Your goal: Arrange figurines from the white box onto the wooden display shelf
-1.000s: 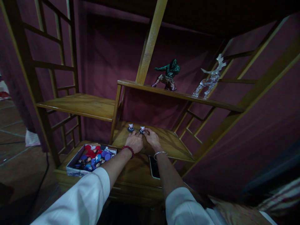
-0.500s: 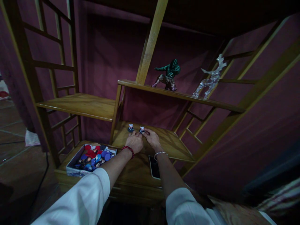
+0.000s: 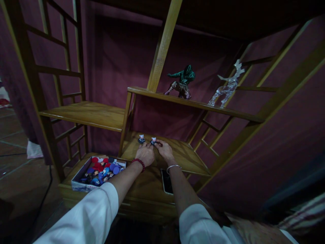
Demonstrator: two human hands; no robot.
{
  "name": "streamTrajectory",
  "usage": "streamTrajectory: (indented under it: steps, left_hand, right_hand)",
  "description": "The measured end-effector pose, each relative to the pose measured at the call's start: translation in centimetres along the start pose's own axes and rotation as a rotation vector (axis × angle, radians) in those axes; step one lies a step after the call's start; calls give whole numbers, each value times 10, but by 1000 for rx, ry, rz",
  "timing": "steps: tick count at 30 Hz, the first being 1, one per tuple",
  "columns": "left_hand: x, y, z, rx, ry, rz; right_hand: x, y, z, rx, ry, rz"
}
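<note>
Two small white figurines with dark round bases stand side by side on the low wooden shelf (image 3: 182, 156). My left hand (image 3: 145, 154), with a red bead bracelet at the wrist, has its fingertips at the near left side of the right-hand figurine (image 3: 153, 139). From the other side, my right hand (image 3: 165, 150), wearing a silver bangle, pinches the same figurine's base. The left-hand figurine (image 3: 141, 137) stands just beyond my left fingers, with no hand holding it. The exact fingertip contact is small and partly hidden.
An open box (image 3: 83, 186) of red, blue and purple figurines sits at lower left. A phone (image 3: 167, 183) lies under my right forearm. Higher up, a green-topped crouching figure (image 3: 184, 81) and a clear deer figure (image 3: 227, 88) stand on the upper shelf (image 3: 200, 104). Wooden posts frame the shelves.
Almost nothing differs. Both hands stay at the right-hand figurine, and the view has shifted very slightly.
</note>
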State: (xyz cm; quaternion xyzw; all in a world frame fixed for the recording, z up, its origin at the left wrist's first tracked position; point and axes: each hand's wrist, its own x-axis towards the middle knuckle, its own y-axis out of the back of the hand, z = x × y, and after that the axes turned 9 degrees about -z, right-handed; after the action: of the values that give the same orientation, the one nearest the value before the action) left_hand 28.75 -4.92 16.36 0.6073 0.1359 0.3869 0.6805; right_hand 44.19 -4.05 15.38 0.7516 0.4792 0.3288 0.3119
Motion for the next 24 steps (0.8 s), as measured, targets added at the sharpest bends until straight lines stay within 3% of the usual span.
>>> streamTrajectory:
  steps: [16,24]
  left_hand:
    - [-1,1,0,11,-2,6]
    - [-2,3,0,-5,-6,-3]
  right_hand:
    - [-1,0,-3,-39,-3,11]
    - [-5,3,-9,-4,-88,12]
